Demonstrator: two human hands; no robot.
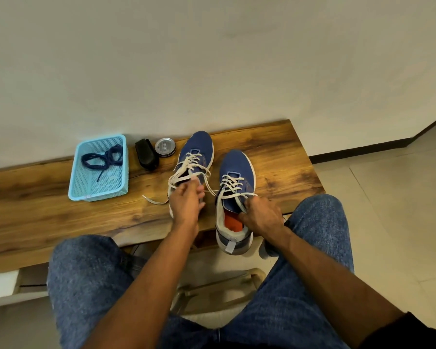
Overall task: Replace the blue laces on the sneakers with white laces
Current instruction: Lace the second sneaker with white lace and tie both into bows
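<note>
Two blue sneakers stand side by side on the wooden bench [48, 217], toes pointing away from me, both threaded with white laces. My left hand [186, 201] grips the collar of the left sneaker [196, 149], and its white lace [186, 170] hangs loose with one end trailing onto the bench. My right hand [261, 214] pinches the white lace [233, 183] of the right sneaker [237, 167] at its collar. That shoe's heel overhangs the bench's near edge. The blue laces [103, 158] lie in a light blue basket [74, 177] at the left.
A black shoe brush [146, 154] and a round tin [165, 146] sit between the basket and the left sneaker. A white wall rises behind the bench. My knees in jeans flank the near edge. Tiled floor lies to the right.
</note>
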